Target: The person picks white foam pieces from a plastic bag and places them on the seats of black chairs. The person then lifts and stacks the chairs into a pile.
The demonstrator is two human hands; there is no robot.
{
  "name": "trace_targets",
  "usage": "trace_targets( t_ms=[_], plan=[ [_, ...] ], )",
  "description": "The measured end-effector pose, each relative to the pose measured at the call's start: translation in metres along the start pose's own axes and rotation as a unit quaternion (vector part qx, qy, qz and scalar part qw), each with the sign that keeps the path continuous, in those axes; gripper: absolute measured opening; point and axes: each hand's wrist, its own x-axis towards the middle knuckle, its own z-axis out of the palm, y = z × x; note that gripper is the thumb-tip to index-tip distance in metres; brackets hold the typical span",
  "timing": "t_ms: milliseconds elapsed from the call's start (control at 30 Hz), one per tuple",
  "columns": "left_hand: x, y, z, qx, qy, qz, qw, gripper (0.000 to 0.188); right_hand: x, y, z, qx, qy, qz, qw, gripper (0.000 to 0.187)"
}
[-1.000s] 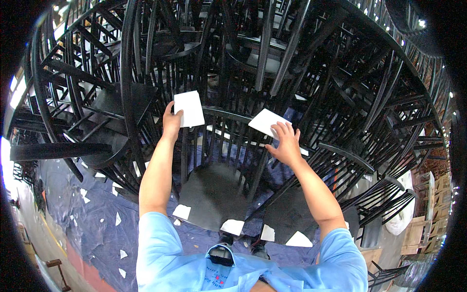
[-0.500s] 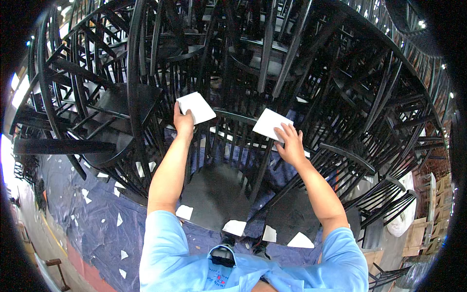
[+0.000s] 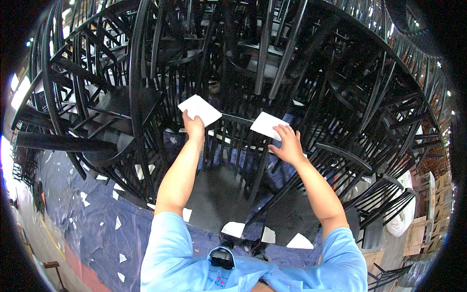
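Both of my hands are over the curved top rail (image 3: 237, 118) of a black spindle-back chair, one toward each end. My left hand (image 3: 195, 128) is closed on a flat white square sheet (image 3: 200, 109), thumb and fingers at its lower edge. A second white sheet (image 3: 265, 125) lies under the fingers of my right hand (image 3: 290, 148), which pinches its right side; the thumb is stretched out below. Whether the sheets are paper or a thin pad, I cannot tell. Below my hands is the chair's round black seat (image 3: 219, 194).
Black chairs are stacked densely ahead and on both sides, with legs jutting out, such as a leg (image 3: 63, 142) at left. White scraps (image 3: 233, 229) lie on the near seats' edges. More litter the blue floor sheet (image 3: 97, 214). Wooden crates (image 3: 440, 199) stand far right.
My left hand has shifted right and slightly down with its white sheet, closer to the right one. My right hand has moved only a little, its sheet slightly left and lower.
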Motion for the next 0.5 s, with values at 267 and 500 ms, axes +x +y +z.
trace_targets(
  t_ms=[267, 500],
  plan=[
    [0.034, 0.019, -0.022, 0.225, -0.026, 0.076, 0.971, 0.066, 0.006, 0.015, 0.019, -0.025, -0.014, -0.005, 1.0, 0.059],
    [0.054, 0.025, -0.029, 0.291, -0.084, 0.024, 0.953, 0.056, 0.001, 0.014, 0.011, -0.019, -0.016, 0.007, 1.0, 0.066]
  ],
)
